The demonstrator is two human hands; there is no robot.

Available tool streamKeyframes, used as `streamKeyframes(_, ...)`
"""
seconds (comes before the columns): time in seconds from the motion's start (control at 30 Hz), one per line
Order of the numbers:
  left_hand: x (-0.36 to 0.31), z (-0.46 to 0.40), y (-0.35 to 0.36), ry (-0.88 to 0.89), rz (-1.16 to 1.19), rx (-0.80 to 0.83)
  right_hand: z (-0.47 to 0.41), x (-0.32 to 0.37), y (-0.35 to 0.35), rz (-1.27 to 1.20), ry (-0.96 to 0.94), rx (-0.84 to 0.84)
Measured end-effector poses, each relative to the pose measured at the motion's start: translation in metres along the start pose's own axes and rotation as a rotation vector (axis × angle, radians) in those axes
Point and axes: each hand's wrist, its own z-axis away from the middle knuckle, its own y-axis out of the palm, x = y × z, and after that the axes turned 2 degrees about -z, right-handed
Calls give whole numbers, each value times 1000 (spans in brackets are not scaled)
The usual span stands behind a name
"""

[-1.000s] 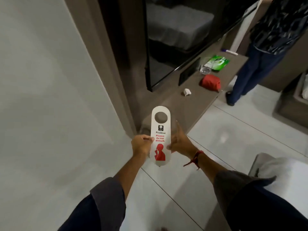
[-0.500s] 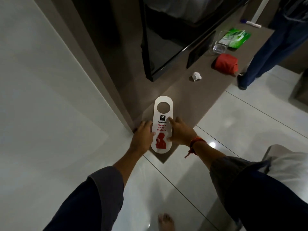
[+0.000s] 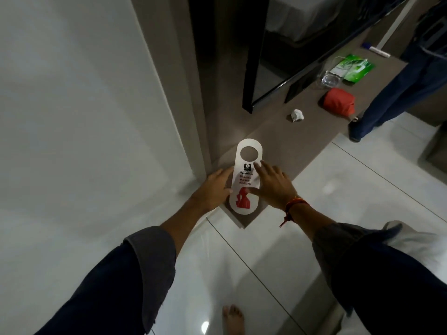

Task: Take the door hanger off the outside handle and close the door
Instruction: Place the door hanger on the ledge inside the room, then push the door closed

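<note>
The white door hanger (image 3: 248,169), printed with "Please do not disturb" and a red figure, lies flat on the near corner of the brown counter (image 3: 290,146). My left hand (image 3: 212,189) rests at its left edge with the fingers stretched out flat. On the hanger's right side, my right hand (image 3: 273,184) hovers with its fingers spread, and the fingertips reach over the printed text. Neither hand grips the hanger. No door handle is in view.
A white wall (image 3: 84,105) and a brown frame (image 3: 174,81) stand to the left. A black TV (image 3: 266,56) hangs above the counter, which holds crumpled paper (image 3: 297,115), a red pouch (image 3: 338,101), a glass (image 3: 330,81) and a green packet (image 3: 353,68). Another person's leg (image 3: 391,93) is at the far right.
The hanger went from upright in both hands down onto the counter corner. My fingers have opened and spread, and the view has tilted further down.
</note>
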Motion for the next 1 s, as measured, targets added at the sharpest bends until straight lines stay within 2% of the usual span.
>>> streamKeyframes(0.13, 13, 43, -18, 80, -49, -141, 26, 37, -9, 102, -211, -99)
streamKeyframes(0.23, 26, 90, -41, 148, -76, -258, 39, 84, -20, 80, -368, -135)
streamKeyframes(0.4, 67, 206, -100, 96, -224, -449, 70, 190, -38, 75, -618, -165)
streamKeyframes(0.57, 118, 365, -162, -149, -356, -698, 112, 339, -57, 127, -969, -233)
streamKeyframes(0.7, 159, 521, -191, -407, -431, -919, 187, 483, -60, 129, -1281, -216)
streamKeyframes(0.8, 175, 629, -188, -570, -501, -1073, 248, 565, -45, 140, -1474, -189)
streamKeyframes(1.0, 175, 852, -153, -980, -660, -1427, 411, 725, -6, 119, -1921, -319)
